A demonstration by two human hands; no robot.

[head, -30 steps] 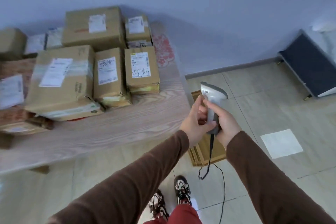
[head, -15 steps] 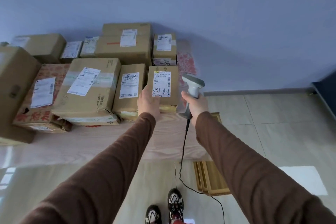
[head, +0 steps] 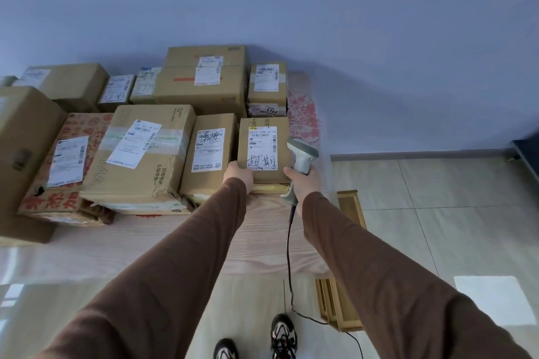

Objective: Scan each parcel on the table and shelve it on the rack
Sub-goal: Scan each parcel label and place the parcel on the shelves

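The left hand [head: 238, 176] is gripping the near left corner of a small brown parcel [head: 264, 151], its fingers wrapping under the edge with the thumb lying on top beside the white label [head: 262, 148]. The right hand [head: 303, 185] is curling round the handle of a grey barcode scanner [head: 302, 156], whose head is rising just above that hand, touching or nearly touching the parcel's right side. The small brown parcel is sitting between the two hands, on top of a flat yellowish packet [head: 269, 188] at the right end of the wooden table [head: 180, 239]. From below the right hand the scanner's black cable [head: 288, 245] is hanging down toward the floor, past two patterned shoes [head: 283, 335]. Just left of the left hand a taller box [head: 211, 151] with a scribbled label is standing, and beyond it a large taped carton [head: 143, 154] and a red-printed carton [head: 65, 166] are crowding the table. Further from the hands, against the blue wall [head: 291, 9], more labelled boxes are stacking up. Right of the right hand, a low wooden frame [head: 341, 304] is resting on the tiled floor.
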